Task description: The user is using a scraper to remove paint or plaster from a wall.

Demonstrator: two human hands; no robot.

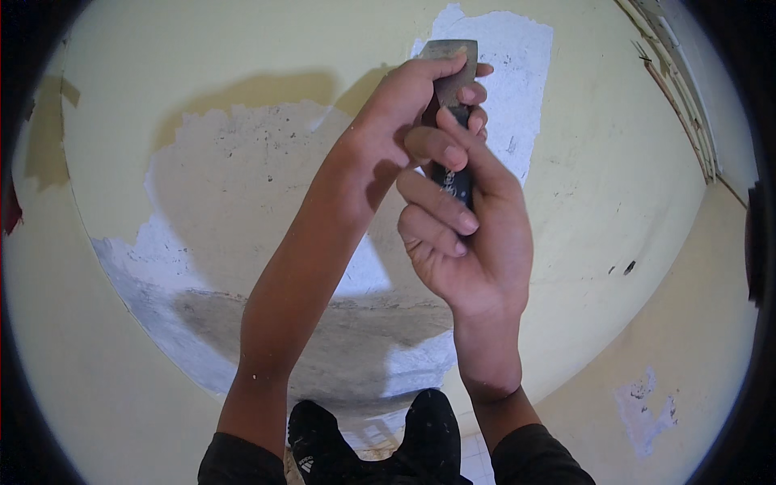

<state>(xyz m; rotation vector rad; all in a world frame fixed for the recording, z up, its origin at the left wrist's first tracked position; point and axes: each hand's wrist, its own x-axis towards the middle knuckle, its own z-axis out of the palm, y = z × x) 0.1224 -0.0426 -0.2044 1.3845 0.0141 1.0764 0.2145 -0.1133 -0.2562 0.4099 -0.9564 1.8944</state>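
A scraper with a flat metal blade point(450, 82) and a black handle point(456, 182) points up in front of the wall. My left hand point(411, 91) wraps around it from behind, its thumb pressed on the blade near the top edge and its other fingertips showing along the right side. Lower down, my right hand point(494, 224) has its fingers curled loosely around the handle, which bears writing. Behind both hands is the pale yellow wall point(582, 242), with a scraped white patch point(515, 79) beside the blade.
A larger bare patch point(236, 182) of plaster spreads at left, under the arms' shadows. Poles or pipes point(679, 91) run along the upper right. Another peeled patch point(648, 412) marks the lower right wall. Dark shoes point(433, 424) stand close to the wall's foot.
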